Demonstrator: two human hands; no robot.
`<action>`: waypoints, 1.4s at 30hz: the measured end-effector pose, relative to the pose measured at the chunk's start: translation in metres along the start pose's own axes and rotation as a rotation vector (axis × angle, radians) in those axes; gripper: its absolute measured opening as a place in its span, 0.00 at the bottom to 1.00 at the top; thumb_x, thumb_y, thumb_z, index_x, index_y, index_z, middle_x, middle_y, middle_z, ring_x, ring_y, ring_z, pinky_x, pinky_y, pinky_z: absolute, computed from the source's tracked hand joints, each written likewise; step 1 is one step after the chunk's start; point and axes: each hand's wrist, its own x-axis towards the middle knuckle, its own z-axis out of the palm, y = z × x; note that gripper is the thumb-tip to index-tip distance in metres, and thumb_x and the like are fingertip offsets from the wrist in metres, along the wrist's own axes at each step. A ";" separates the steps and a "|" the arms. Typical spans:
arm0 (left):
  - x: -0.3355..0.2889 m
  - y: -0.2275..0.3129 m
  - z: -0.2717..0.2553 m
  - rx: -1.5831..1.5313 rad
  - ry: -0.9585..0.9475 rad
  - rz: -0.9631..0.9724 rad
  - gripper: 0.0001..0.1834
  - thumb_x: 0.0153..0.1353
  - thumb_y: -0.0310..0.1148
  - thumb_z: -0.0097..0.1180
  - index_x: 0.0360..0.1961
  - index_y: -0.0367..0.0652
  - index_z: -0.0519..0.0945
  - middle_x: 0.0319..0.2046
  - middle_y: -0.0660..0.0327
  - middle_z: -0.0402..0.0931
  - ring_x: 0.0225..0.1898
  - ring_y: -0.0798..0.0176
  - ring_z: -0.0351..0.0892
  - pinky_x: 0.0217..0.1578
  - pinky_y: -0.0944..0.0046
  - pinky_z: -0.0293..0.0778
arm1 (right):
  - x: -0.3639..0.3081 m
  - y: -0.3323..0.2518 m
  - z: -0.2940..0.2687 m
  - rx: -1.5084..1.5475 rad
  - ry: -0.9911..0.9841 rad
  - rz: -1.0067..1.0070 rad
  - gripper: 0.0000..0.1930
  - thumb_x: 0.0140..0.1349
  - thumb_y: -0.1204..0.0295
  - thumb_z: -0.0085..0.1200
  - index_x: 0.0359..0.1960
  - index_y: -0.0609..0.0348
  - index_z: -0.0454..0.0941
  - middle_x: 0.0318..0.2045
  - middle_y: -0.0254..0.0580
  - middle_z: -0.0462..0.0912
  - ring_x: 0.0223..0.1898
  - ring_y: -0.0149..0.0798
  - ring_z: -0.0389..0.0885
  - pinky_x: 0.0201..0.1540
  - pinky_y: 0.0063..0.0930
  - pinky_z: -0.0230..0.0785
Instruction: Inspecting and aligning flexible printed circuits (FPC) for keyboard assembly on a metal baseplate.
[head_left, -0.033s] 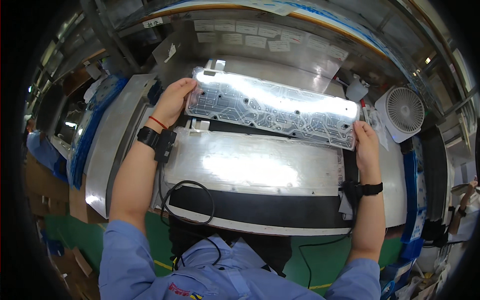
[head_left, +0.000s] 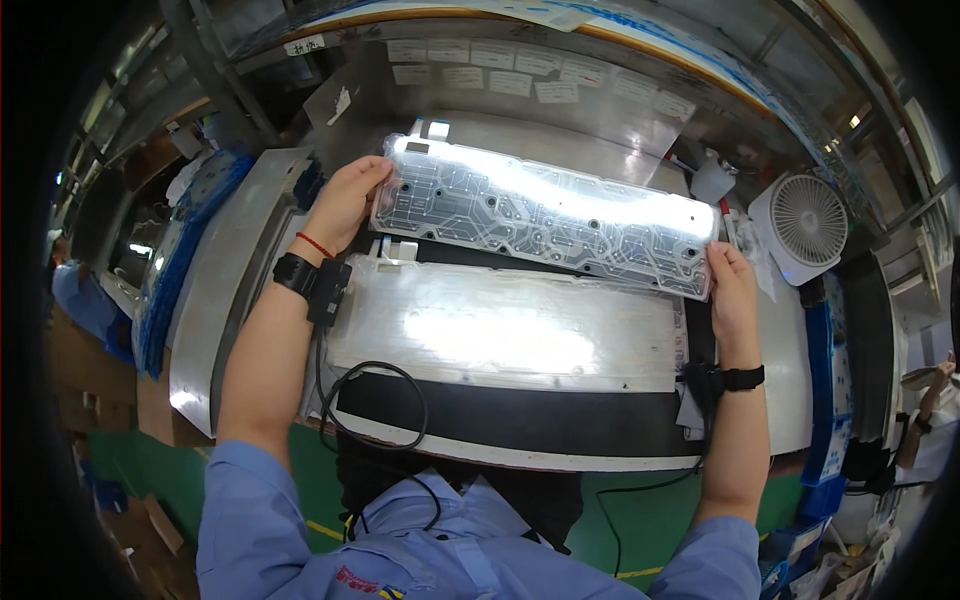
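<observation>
A clear keyboard membrane (head_left: 540, 222) with printed circuit traces and small holes is stretched between my two hands, raised and slanting down to the right. My left hand (head_left: 348, 202) pinches its left end between thumb and fingers. At the lower right corner, my right hand (head_left: 733, 290) grips it the same way. A short connector tail (head_left: 437, 130) sticks up from its upper left edge. Below it, on a black mat (head_left: 510, 418), lies what looks like a stack of similar clear membranes (head_left: 500, 340), shiny with glare, with a tail at its upper left.
A white fan (head_left: 797, 225) stands at the right, near a translucent bottle (head_left: 711, 178). Paper labels (head_left: 510, 82) line the metal back panel. Metal plates (head_left: 228, 270) and blue-edged stacks flank the left side. A black cable (head_left: 425, 400) loops over the table's front edge.
</observation>
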 end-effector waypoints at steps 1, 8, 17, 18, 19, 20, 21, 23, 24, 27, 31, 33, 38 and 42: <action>0.001 -0.001 -0.001 0.022 0.002 0.006 0.10 0.67 0.37 0.47 0.37 0.44 0.77 0.27 0.70 0.73 0.27 0.78 0.67 0.29 0.76 0.62 | 0.000 0.000 0.001 -0.016 0.025 -0.023 0.09 0.68 0.66 0.48 0.32 0.56 0.76 0.23 0.23 0.74 0.23 0.18 0.67 0.26 0.13 0.58; 0.002 -0.002 -0.002 0.017 0.048 0.054 0.10 0.66 0.37 0.49 0.34 0.44 0.78 0.21 0.74 0.66 0.22 0.79 0.59 0.24 0.76 0.54 | -0.003 -0.006 -0.001 -0.027 0.022 -0.056 0.10 0.67 0.65 0.49 0.32 0.56 0.76 0.17 0.20 0.69 0.16 0.16 0.58 0.18 0.13 0.46; -0.008 0.010 -0.002 -0.093 0.005 0.254 0.13 0.67 0.40 0.48 0.35 0.41 0.77 0.15 0.71 0.66 0.16 0.77 0.60 0.19 0.75 0.57 | -0.004 -0.008 -0.004 0.061 0.088 -0.175 0.16 0.70 0.60 0.43 0.33 0.61 0.75 0.20 0.30 0.75 0.17 0.20 0.68 0.21 0.14 0.58; -0.011 0.013 -0.001 -0.138 0.029 0.260 0.13 0.67 0.40 0.48 0.35 0.41 0.77 0.17 0.70 0.68 0.17 0.77 0.62 0.19 0.75 0.58 | -0.006 -0.011 0.000 0.097 0.104 -0.177 0.18 0.70 0.59 0.42 0.33 0.62 0.75 0.21 0.33 0.77 0.18 0.21 0.70 0.21 0.14 0.60; -0.015 0.015 0.001 -0.182 0.052 0.266 0.13 0.67 0.40 0.48 0.35 0.41 0.77 0.18 0.69 0.70 0.18 0.77 0.64 0.20 0.75 0.59 | -0.007 -0.013 0.003 0.136 0.113 -0.174 0.18 0.71 0.59 0.41 0.34 0.62 0.75 0.22 0.35 0.78 0.19 0.23 0.71 0.22 0.15 0.61; -0.016 0.016 0.003 -0.226 0.076 0.271 0.13 0.68 0.40 0.47 0.35 0.41 0.76 0.20 0.68 0.72 0.19 0.76 0.66 0.20 0.76 0.60 | -0.008 -0.014 0.006 0.175 0.122 -0.171 0.19 0.71 0.58 0.39 0.34 0.63 0.75 0.23 0.36 0.79 0.20 0.24 0.73 0.23 0.15 0.63; -0.015 0.014 -0.001 -0.279 0.044 0.275 0.14 0.67 0.40 0.47 0.35 0.41 0.77 0.25 0.66 0.76 0.23 0.75 0.71 0.21 0.76 0.63 | -0.009 -0.016 0.006 0.213 0.128 -0.168 0.20 0.72 0.58 0.38 0.34 0.63 0.74 0.24 0.38 0.80 0.20 0.25 0.74 0.24 0.16 0.64; -0.010 0.009 0.002 -0.178 0.043 0.280 0.13 0.67 0.39 0.48 0.35 0.41 0.77 0.27 0.67 0.76 0.23 0.76 0.70 0.22 0.76 0.64 | 0.002 0.001 -0.013 0.106 0.070 -0.187 0.12 0.69 0.67 0.44 0.41 0.65 0.73 0.27 0.39 0.81 0.26 0.24 0.76 0.28 0.14 0.66; -0.007 0.007 0.002 -0.124 0.048 0.283 0.12 0.67 0.39 0.48 0.35 0.41 0.77 0.27 0.67 0.76 0.24 0.76 0.70 0.23 0.76 0.64 | 0.002 -0.001 -0.008 0.034 0.061 -0.220 0.10 0.68 0.70 0.47 0.43 0.65 0.73 0.29 0.40 0.82 0.28 0.24 0.77 0.30 0.14 0.66; -0.002 0.003 0.006 0.045 0.026 0.185 0.12 0.65 0.33 0.51 0.47 0.40 0.74 0.29 0.68 0.74 0.26 0.78 0.67 0.24 0.77 0.60 | -0.007 -0.011 0.007 0.032 0.057 -0.215 0.11 0.65 0.75 0.50 0.47 0.65 0.71 0.30 0.38 0.82 0.30 0.22 0.77 0.31 0.14 0.66; 0.005 -0.002 0.010 0.127 0.027 0.105 0.16 0.63 0.31 0.53 0.50 0.36 0.72 0.26 0.71 0.72 0.24 0.79 0.63 0.25 0.78 0.60 | -0.001 -0.006 -0.003 -0.044 0.031 -0.071 0.10 0.65 0.74 0.49 0.46 0.64 0.70 0.31 0.34 0.81 0.29 0.22 0.77 0.32 0.14 0.68; 0.006 -0.004 0.010 0.159 0.045 0.073 0.13 0.63 0.31 0.53 0.46 0.37 0.73 0.25 0.72 0.71 0.24 0.79 0.64 0.25 0.78 0.61 | 0.000 -0.004 -0.005 -0.045 0.037 -0.011 0.09 0.65 0.75 0.49 0.45 0.63 0.71 0.30 0.35 0.82 0.27 0.23 0.78 0.28 0.16 0.68; 0.004 -0.002 0.013 0.185 0.025 0.043 0.06 0.62 0.32 0.53 0.36 0.42 0.75 0.24 0.72 0.71 0.24 0.79 0.65 0.25 0.78 0.62 | 0.001 0.001 -0.009 -0.049 0.016 0.011 0.07 0.66 0.73 0.47 0.42 0.61 0.70 0.31 0.35 0.81 0.27 0.24 0.78 0.29 0.16 0.69; 0.003 -0.003 0.006 0.152 0.019 0.026 0.07 0.64 0.33 0.51 0.37 0.42 0.75 0.25 0.71 0.72 0.24 0.79 0.65 0.25 0.78 0.62 | 0.006 0.007 -0.013 0.005 -0.011 0.017 0.07 0.67 0.73 0.45 0.43 0.61 0.69 0.33 0.35 0.80 0.29 0.24 0.77 0.32 0.15 0.70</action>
